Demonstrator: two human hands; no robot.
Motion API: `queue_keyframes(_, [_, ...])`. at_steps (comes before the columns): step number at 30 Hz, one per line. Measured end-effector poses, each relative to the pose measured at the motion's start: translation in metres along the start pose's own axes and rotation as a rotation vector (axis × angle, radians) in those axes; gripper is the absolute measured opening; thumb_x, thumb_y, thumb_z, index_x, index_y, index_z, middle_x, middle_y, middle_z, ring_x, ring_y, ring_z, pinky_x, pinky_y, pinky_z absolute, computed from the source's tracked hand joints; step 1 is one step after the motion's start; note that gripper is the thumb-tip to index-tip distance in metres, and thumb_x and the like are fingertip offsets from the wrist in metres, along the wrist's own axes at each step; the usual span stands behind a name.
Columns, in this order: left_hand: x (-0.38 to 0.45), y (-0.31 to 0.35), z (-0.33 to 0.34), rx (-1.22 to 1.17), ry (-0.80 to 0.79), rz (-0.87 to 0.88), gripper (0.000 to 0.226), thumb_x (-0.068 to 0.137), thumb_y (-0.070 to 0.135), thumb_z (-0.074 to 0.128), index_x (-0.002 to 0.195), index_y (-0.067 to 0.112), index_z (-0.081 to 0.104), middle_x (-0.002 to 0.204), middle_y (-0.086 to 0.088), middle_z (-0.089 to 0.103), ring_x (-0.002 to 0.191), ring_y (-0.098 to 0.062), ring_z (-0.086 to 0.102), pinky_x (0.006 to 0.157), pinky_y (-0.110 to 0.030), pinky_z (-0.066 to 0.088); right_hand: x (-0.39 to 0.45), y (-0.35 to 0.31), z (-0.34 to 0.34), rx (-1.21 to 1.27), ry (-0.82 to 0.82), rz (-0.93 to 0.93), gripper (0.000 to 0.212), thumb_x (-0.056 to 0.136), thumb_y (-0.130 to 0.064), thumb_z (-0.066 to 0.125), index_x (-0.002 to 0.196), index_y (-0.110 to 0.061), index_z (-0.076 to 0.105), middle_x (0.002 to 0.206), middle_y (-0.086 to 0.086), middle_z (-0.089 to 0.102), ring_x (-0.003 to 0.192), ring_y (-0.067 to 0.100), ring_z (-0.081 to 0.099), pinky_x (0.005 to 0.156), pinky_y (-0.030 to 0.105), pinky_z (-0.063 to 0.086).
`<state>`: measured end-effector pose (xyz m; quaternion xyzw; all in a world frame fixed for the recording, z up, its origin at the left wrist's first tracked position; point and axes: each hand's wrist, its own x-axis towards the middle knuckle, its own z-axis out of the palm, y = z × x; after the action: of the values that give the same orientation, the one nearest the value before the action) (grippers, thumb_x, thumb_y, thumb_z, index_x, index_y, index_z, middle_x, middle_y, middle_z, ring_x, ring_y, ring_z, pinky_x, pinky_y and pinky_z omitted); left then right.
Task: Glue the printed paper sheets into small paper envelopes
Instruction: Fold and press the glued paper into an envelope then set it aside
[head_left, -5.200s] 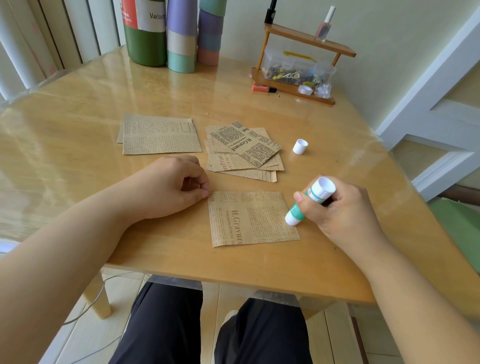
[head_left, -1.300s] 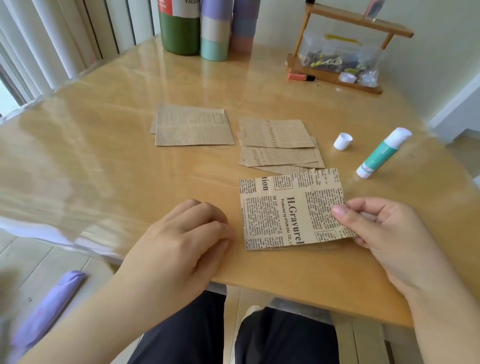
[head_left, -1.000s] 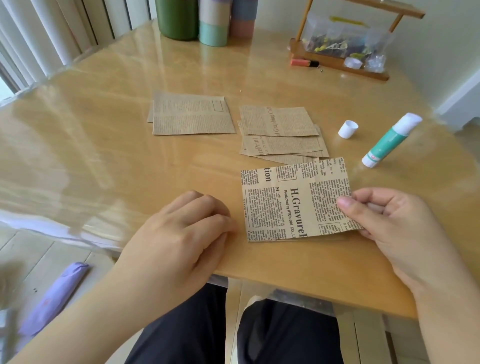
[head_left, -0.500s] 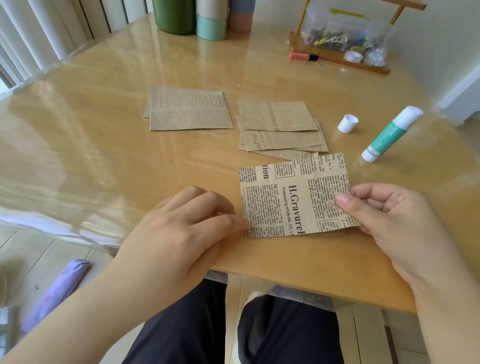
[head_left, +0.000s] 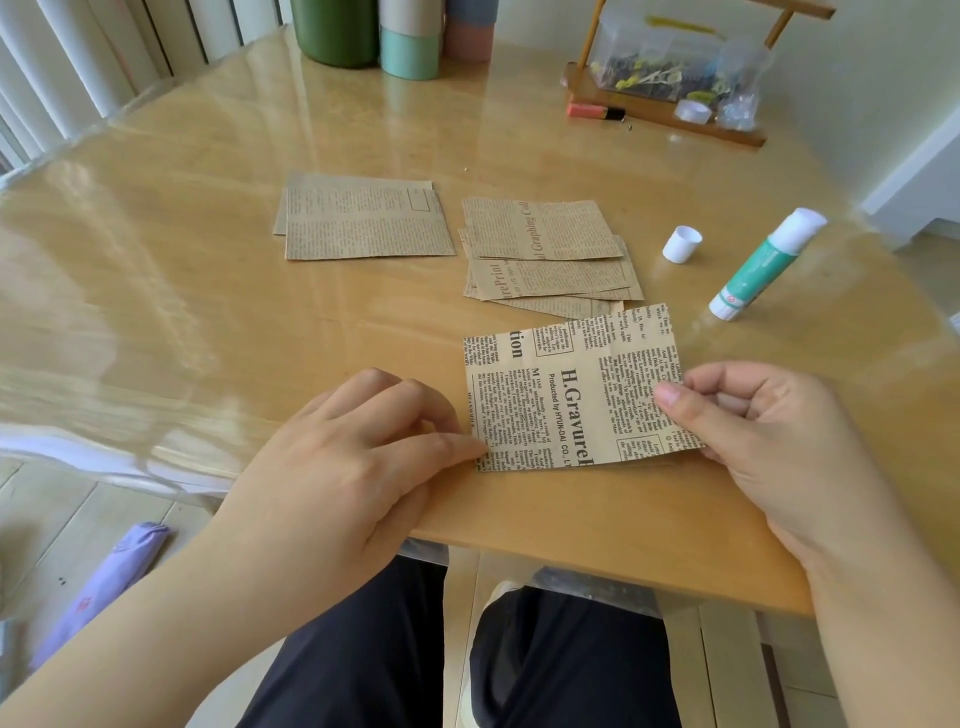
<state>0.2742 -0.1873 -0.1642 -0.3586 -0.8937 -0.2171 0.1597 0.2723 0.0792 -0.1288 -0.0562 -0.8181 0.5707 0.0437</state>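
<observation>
Now we pinch the folded printed sheet (head_left: 571, 389) at its three o'clock edge with our right hand (head_left: 769, 436), while our left hand (head_left: 358, 457), fingers curled, touches its nine o'clock edge near the table's (head_left: 208, 291) front. At one o'clock lie the glue stick (head_left: 763, 265) and its cap (head_left: 681, 244), at twelve a loose paper pile (head_left: 545, 249)

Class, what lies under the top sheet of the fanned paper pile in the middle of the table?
Under the top sheet, edges of several more printed sheets fan out; their middles are covered, so the count is unclear.

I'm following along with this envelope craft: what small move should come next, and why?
Probably press along the folded sheet to set the seam: the right hand pinches its right edge, the left hand touches its left corner, and the glue stick lies aside, uncapped.
</observation>
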Motion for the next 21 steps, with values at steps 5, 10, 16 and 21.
queue_keyframes(5, [0.000, 0.000, 0.001, 0.000, 0.003, 0.005, 0.039, 0.087, 0.013, 0.038, 0.106, 0.020, 0.071, 0.099, 0.002, 0.061, 0.085, -0.023, 0.053, 0.075, -0.032, 0.043, -0.001, 0.001, 0.000, -0.044, 0.010, -0.004, 0.028, 0.062, -0.046, 0.067, 0.076, -0.022, 0.071, 0.064, 0.000, 0.070, 0.057, 0.002, 0.055, 0.061, 0.022, 0.040])
queue_keyframes(10, [0.000, 0.000, 0.002, 0.023, 0.019, 0.031, 0.038, 0.086, 0.012, 0.039, 0.105, 0.018, 0.071, 0.098, 0.000, 0.062, 0.083, -0.025, 0.055, 0.069, -0.039, 0.050, -0.001, 0.001, -0.001, -0.091, 0.042, -0.017, 0.032, 0.063, -0.046, 0.071, 0.073, -0.016, 0.070, 0.065, 0.002, 0.070, 0.060, 0.008, 0.057, 0.063, 0.026, 0.043])
queue_keyframes(16, [0.000, -0.002, 0.005, 0.040, 0.052, 0.057, 0.039, 0.087, 0.011, 0.036, 0.103, 0.018, 0.070, 0.097, -0.002, 0.061, 0.082, -0.026, 0.052, 0.069, -0.037, 0.048, 0.001, -0.001, -0.007, -0.282, 0.103, -0.053, 0.012, 0.070, -0.028, 0.077, 0.066, -0.019, 0.070, 0.055, -0.007, 0.059, 0.050, 0.002, 0.046, 0.049, 0.011, 0.038])
queue_keyframes(21, [0.001, -0.003, 0.007, 0.033, 0.065, 0.061, 0.036, 0.088, 0.011, 0.035, 0.108, 0.022, 0.063, 0.098, -0.002, 0.061, 0.082, -0.026, 0.051, 0.073, -0.035, 0.041, 0.004, 0.001, -0.011, -0.369, 0.036, -0.029, 0.013, 0.072, -0.027, 0.077, 0.065, -0.019, 0.070, 0.052, -0.005, 0.052, 0.046, 0.005, 0.040, 0.045, 0.015, 0.033])
